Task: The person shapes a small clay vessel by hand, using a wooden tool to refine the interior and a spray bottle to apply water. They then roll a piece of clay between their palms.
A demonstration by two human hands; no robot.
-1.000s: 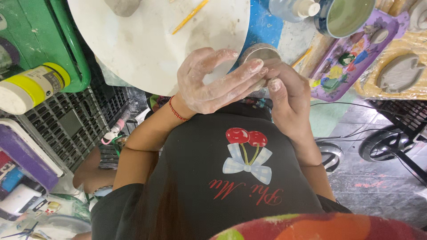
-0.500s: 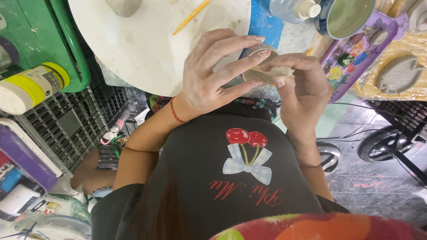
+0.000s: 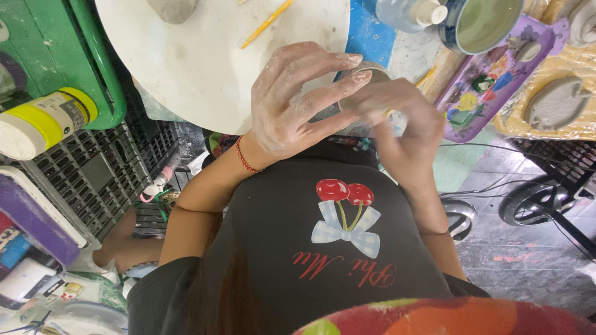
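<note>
1. Left hand (image 3: pixel 292 102): dusted with pale clay, fingers spread and curling over the top of a small round clay piece (image 3: pixel 366 73), fingertips pressing on its rim; a red string bracelet (image 3: pixel 243 155) is sitting at the wrist.
2. Right hand (image 3: pixel 397 118): cupping the same piece from the other side, fingers closed around it; the hand is blurring, so the exact grip cannot be told.
3. Clay piece: being held in the air between both hands, just off the near edge of the round white work board (image 3: pixel 205 56), in front of the person's chest. Only a sliver of its rim is showing; it is probably a small cup or bowl form.
4. Step in hand, as judged: shaping or smoothing the wall of the piece by pinching and turning it.
5. Next move, as judged: calling for light, even finger pressure and a steady supporting palm, so that the soft rim is not collapsing.
6. Surroundings: a yellow modelling stick (image 3: pixel 267 23) lying on the board; a blue bowl (image 3: pixel 481 25) and a purple tray (image 3: pixel 490 80) standing beyond the hands; a yellow-lidded jar (image 3: pixel 43 121) lying at the left.
</note>
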